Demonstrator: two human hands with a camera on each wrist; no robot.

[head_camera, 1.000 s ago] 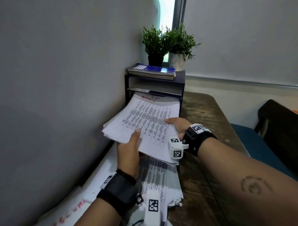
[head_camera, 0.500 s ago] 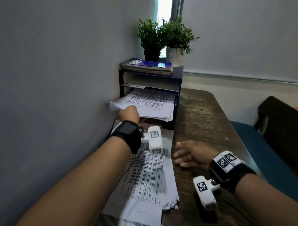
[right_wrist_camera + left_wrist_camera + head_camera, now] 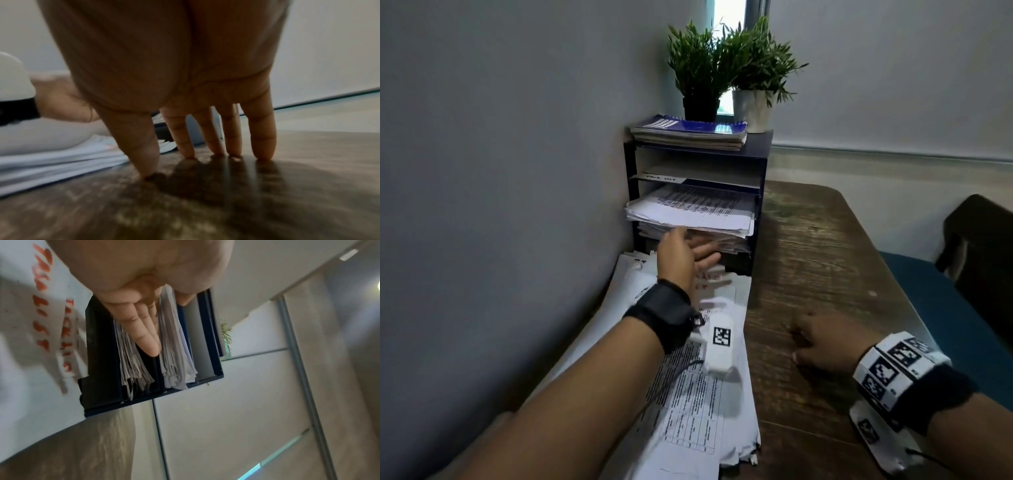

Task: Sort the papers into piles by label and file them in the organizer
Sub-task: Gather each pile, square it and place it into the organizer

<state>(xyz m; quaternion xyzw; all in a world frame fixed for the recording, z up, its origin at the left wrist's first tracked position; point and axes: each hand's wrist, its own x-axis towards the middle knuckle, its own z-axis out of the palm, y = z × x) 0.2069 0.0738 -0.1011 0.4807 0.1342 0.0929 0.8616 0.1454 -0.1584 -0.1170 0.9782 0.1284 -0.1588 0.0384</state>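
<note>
A dark organizer (image 3: 763,192) stands at the back of the table against the left wall. Its middle shelf holds a stack of printed papers (image 3: 688,214), and a second stack (image 3: 722,241) lies on the shelf below. My left hand (image 3: 685,253) hovers just in front of the lower shelf, fingers (image 3: 144,331) straight, holding nothing. A pile of printed papers (image 3: 705,404) lies on the table under my left forearm, and sheets with red lettering (image 3: 45,305) lie beside it. My right hand (image 3: 822,342) rests on the wooden table (image 3: 825,257), fingertips (image 3: 263,146) down.
Notebooks (image 3: 688,132) lie on top of the organizer. Behind them stand a plant in a black pot (image 3: 700,106) and one in a white pot (image 3: 755,109). The wall runs close along the left. A dark chair (image 3: 983,260) with a blue seat (image 3: 945,315) stands to the right.
Both hands were feeding the stack into the middle shelf. The right hand dropped to the table first. The left hand has since let go of the stack and drawn back slightly lower.
</note>
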